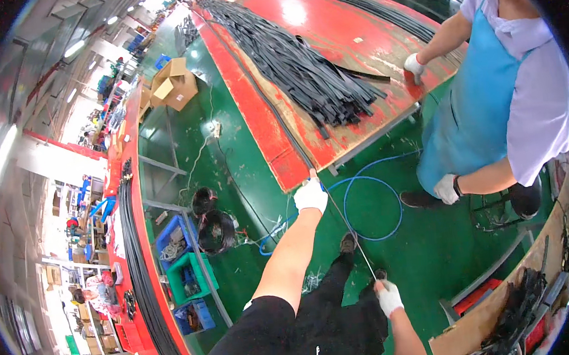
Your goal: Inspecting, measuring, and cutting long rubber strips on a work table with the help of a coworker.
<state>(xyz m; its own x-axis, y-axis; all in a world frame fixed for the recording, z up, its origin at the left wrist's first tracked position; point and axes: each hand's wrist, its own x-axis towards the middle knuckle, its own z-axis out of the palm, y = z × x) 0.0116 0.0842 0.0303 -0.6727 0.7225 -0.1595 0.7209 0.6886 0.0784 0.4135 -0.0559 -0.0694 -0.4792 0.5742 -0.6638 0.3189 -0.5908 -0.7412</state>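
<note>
My left hand (311,195), in a white glove, is closed around the near end of a long black tube-like strip (280,122) at the corner of the red table (287,169). The strip runs back along the table's left edge. From that hand a thin, straight pale line, a wire or slim rod (362,248), stretches down over the green floor. Its lower end is in my right hand (388,297), also white-gloved and closed, beside my leg. Whether the line enters the strip is hidden by my left hand.
A thick heap of flat black strips (290,65) covers the table. On the right stands a co-worker in a blue apron (470,98), one gloved hand on the tabletop. Blue hose (402,212) loops across the floor. Left are bins (189,276), black coils (216,232) and a cardboard box (176,86).
</note>
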